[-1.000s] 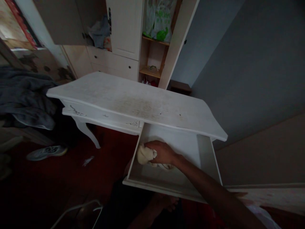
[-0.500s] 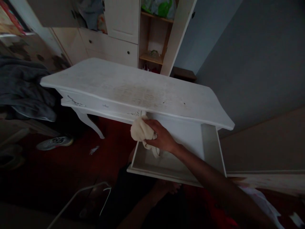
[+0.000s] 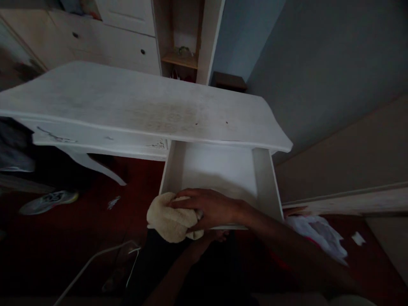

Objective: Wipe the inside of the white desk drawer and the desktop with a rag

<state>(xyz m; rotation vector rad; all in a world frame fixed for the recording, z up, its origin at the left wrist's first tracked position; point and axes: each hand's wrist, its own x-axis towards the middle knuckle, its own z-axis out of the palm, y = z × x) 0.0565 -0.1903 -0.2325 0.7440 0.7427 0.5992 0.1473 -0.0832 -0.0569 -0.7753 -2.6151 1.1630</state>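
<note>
A cream cloth [image 3: 172,217] is bunched in my right hand [image 3: 208,208], over the front left corner of a pulled-out white drawer [image 3: 266,174]. The drawer juts from a white desk [image 3: 127,93] whose top has a brownish, smudged patch near its middle. Low in the view, my left hand [image 3: 210,239] is under the drawer's front edge, dim and partly hidden by the cloth and my right hand. Its fingers cannot be made out well.
Behind the desk stands a white cabinet [image 3: 121,42] with open shelves. A grey shoe [image 3: 47,202] lies on the red floor at left, near a curved white rod [image 3: 92,259]. On the right, a white plastic bag [image 3: 318,236] rests by the wall.
My right hand has brought the cloth from the drawer's back left side toward me, to its front left corner. The view has shifted down and to the right.
</note>
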